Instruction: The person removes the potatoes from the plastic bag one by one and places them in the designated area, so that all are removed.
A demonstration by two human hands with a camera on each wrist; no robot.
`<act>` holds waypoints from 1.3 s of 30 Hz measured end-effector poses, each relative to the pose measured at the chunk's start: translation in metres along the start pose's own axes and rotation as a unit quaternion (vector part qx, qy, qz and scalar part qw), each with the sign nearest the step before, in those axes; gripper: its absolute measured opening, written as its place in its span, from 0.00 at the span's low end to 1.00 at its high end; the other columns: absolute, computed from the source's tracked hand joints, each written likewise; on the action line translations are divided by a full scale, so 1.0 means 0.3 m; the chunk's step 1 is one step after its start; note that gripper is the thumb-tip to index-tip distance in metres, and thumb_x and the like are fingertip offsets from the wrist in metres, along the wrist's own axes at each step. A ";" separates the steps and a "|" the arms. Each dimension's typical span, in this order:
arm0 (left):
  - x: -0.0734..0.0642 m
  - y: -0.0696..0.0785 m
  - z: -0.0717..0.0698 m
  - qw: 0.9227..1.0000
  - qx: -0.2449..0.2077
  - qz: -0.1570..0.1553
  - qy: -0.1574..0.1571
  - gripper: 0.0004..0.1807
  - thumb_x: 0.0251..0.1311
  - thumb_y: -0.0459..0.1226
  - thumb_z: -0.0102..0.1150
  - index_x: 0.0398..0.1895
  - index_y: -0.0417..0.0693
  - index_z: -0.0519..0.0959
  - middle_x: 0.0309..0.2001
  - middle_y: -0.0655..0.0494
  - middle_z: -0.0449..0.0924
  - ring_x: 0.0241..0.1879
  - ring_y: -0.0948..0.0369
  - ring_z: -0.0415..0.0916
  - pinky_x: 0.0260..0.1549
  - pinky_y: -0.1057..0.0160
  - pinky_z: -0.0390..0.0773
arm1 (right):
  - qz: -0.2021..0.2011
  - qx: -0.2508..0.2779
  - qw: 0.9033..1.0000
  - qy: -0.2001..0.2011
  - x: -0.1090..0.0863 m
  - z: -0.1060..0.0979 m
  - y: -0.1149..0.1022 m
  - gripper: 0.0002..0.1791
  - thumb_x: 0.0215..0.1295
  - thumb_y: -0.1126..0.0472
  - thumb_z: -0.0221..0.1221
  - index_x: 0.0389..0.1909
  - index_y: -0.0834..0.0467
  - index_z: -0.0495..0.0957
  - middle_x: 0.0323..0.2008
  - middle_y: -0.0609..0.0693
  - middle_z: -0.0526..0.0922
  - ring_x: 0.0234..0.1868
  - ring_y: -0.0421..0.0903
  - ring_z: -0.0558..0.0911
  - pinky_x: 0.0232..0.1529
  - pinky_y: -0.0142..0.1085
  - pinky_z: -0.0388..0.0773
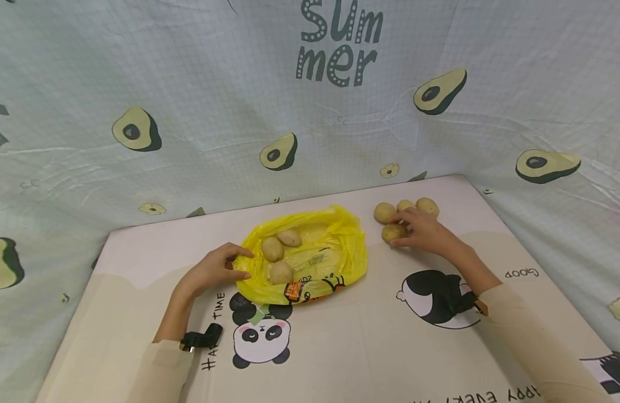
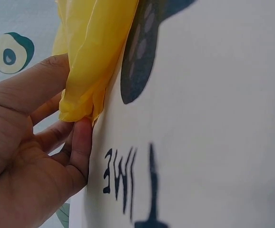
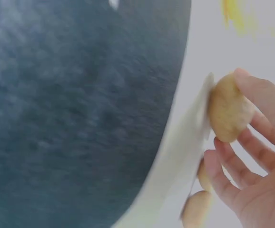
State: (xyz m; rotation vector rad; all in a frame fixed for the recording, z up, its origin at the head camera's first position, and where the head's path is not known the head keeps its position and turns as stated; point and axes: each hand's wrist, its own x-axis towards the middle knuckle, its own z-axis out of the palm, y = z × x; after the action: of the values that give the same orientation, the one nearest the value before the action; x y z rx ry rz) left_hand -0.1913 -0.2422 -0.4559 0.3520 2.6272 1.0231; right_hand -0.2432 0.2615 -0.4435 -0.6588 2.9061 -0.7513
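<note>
A yellow plastic bag (image 1: 354, 254) lies spread open on the table, with three potatoes (image 1: 272, 249) inside its left part. At the bag's left edge my left hand (image 1: 216, 266) holds the plastic; the left wrist view shows thumb and fingers about a gathered bit of the bag (image 2: 97, 42). To the right of the bag, my right hand (image 1: 427, 230) grips a potato (image 1: 392, 233) between thumb and fingers. That potato (image 3: 228, 109) also shows in the right wrist view. Just behind it are three more potatoes (image 1: 384, 212), partly covered by the right hand's fingers.
A pale cloth (image 1: 335, 347) printed with pandas and lettering covers the table. Behind the table hangs a light curtain (image 1: 209, 101) with avocado prints. Black straps with small devices (image 1: 204, 337) sit on both wrists.
</note>
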 end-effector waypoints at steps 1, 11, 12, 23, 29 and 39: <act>0.000 0.000 0.001 1.000 -0.001 0.000 -0.001 0.25 0.59 0.43 0.73 0.59 0.47 0.81 0.57 0.46 0.76 0.52 0.51 0.71 0.57 0.48 0.75 | 0.007 0.000 1.000 -0.008 -0.001 -0.006 -0.005 0.28 0.57 0.56 0.75 0.57 0.61 0.80 0.51 0.57 0.81 0.52 0.54 0.78 0.52 0.49 0.80; -0.005 0.001 0.004 1.000 -0.002 0.000 0.001 0.25 0.59 0.43 0.73 0.59 0.47 0.81 0.58 0.45 0.76 0.52 0.50 0.71 0.57 0.47 0.74 | -0.028 -0.012 0.999 -0.015 -0.004 -0.060 -0.070 0.21 0.64 0.59 0.69 0.56 0.61 0.81 0.52 0.56 0.85 0.54 0.56 0.81 0.54 0.53 0.79; -0.005 0.001 0.004 1.000 -0.003 0.001 0.001 0.25 0.59 0.43 0.73 0.59 0.47 0.81 0.58 0.45 0.76 0.52 0.50 0.71 0.57 0.47 0.74 | -0.034 -0.016 0.999 -0.013 -0.003 -0.062 -0.079 0.21 0.64 0.58 0.69 0.55 0.61 0.81 0.51 0.57 0.85 0.52 0.56 0.82 0.53 0.52 0.80; 0.001 0.001 0.005 1.000 -0.006 -0.008 0.000 0.25 0.59 0.43 0.73 0.59 0.47 0.81 0.59 0.45 0.76 0.54 0.49 0.71 0.60 0.44 0.74 | -0.073 -0.004 0.997 -0.003 0.018 -0.057 -0.193 0.18 0.65 0.56 0.69 0.54 0.56 0.83 0.51 0.53 0.86 0.46 0.52 0.82 0.47 0.45 0.82; 0.003 0.001 0.005 1.000 -0.002 -0.003 0.000 0.25 0.59 0.43 0.73 0.58 0.48 0.81 0.59 0.45 0.76 0.54 0.49 0.71 0.60 0.45 0.74 | -0.126 0.022 0.992 0.000 0.019 -0.040 -0.250 0.17 0.66 0.60 0.68 0.54 0.59 0.83 0.49 0.55 0.86 0.48 0.54 0.83 0.48 0.45 0.82; -0.002 0.003 0.002 1.000 -0.002 0.001 0.005 0.25 0.58 0.42 0.74 0.58 0.47 0.81 0.59 0.44 0.76 0.54 0.49 0.71 0.59 0.46 0.74 | -0.174 0.016 0.984 -0.025 0.044 -0.014 -0.336 0.17 0.68 0.59 0.66 0.55 0.59 0.82 0.52 0.53 0.85 0.50 0.50 0.83 0.49 0.45 0.81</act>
State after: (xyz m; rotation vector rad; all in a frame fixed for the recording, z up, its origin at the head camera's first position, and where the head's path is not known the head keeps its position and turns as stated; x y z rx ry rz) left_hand -0.1905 -0.2416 -0.4556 0.3495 2.6329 1.0329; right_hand -0.2168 0.1782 -0.3911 -1.1822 2.7581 -0.7958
